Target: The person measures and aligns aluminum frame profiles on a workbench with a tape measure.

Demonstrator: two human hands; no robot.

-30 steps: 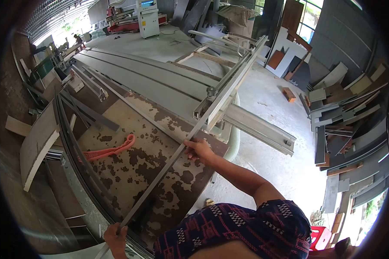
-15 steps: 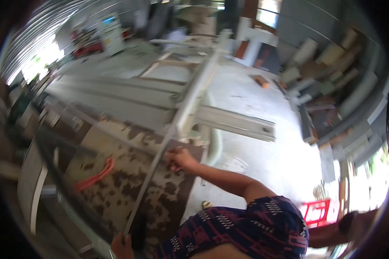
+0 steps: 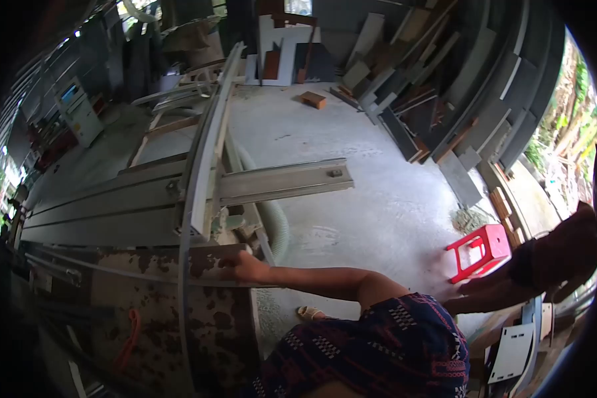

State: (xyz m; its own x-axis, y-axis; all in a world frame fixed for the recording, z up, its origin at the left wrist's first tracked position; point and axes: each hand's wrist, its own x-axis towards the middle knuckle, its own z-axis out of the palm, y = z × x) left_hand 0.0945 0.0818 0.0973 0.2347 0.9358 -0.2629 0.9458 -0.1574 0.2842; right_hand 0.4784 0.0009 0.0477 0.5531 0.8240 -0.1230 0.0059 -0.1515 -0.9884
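My right hand (image 3: 247, 266) reaches over the edge of a worn, blotchy brown board (image 3: 219, 331). Its fingers are curled, and whatever they may hold is hidden. Just left of it, a long thin pale strip (image 3: 184, 312) runs from the bottom of the view up toward a long metal rail (image 3: 209, 132). A narrow crosswise bar (image 3: 126, 270) passes near the fingers. My left hand is out of view. An orange-red cord or cloth (image 3: 132, 335) lies on the board's left part.
A grooved metal arm (image 3: 285, 182) juts right from the rail, above a ribbed hose (image 3: 273, 225). A red stool (image 3: 481, 252) stands on the floor at right, beside part of another person (image 3: 564, 252). Planks (image 3: 404, 126) lean against the wall. A brown block (image 3: 313, 99) lies farther back.
The view has swung right. My left hand, earlier at the strip's lower end, has left the frame. My right hand appears lower, still beside the strip.
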